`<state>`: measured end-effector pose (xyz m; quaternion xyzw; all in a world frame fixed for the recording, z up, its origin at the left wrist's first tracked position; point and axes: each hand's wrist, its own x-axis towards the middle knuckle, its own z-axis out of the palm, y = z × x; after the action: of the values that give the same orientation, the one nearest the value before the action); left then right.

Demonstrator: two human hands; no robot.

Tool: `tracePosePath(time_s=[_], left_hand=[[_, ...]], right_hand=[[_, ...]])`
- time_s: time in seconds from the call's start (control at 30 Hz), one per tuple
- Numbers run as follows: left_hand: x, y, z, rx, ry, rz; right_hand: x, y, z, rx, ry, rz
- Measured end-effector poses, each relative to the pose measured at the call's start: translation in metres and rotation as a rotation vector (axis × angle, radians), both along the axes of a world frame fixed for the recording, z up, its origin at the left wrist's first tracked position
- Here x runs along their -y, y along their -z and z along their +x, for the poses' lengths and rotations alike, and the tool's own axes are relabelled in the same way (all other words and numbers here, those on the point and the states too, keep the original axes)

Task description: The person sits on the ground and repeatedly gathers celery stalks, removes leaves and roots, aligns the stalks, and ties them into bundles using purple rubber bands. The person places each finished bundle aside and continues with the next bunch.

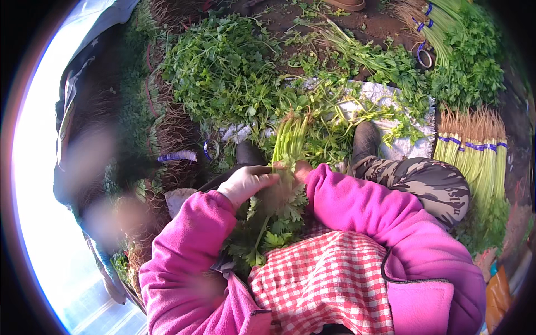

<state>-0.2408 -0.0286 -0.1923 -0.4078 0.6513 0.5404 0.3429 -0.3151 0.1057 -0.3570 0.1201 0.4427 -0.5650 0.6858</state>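
A bunch of celery (289,140) stands between my hands, its brown roots pointing away from me and its leaves hanging over my lap. My left hand (250,182), in a pale glove, is closed around the left side of the stalks. On the other side, my right hand (302,171) holds the same bunch, partly hidden by leaves and the pink sleeve. Blue tape rolls lie left of the bunch, one upright (211,149) and a purple-wrapped piece (177,156) beside it.
A heap of loose celery leaves (222,67) lies ahead. Cut stalks cover a white woven sheet (412,146). Taped celery bundles (477,146) line the right side, with a tape roll (424,57) near the upper ones. Rooted bundles (176,125) are stacked at the left. Part of another person's shoe (347,4) shows at the top.
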Motion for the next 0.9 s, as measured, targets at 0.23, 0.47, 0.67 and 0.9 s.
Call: tracePosePath(time_s=[0.23, 0.47, 0.67, 0.9], left_hand=[[-0.037, -0.031, 0.036, -0.295, -0.528, 0.281], [-0.071, -0.072, 0.039, -0.444, -0.575, 0.081], [-0.044, -0.176, 0.095, -0.365, -0.482, -0.042], [-0.063, -0.249, 0.145, -0.125, -0.397, -0.176]], right_hand=[[0.012, -0.079, -0.002, 0.077, 0.266, -0.428], [-0.006, -0.159, -0.01, -0.212, 0.245, -0.449], [-0.006, -0.135, -0.076, -0.53, 0.264, -0.269], [-0.015, -0.14, -0.048, -1.748, -0.093, -0.653]])
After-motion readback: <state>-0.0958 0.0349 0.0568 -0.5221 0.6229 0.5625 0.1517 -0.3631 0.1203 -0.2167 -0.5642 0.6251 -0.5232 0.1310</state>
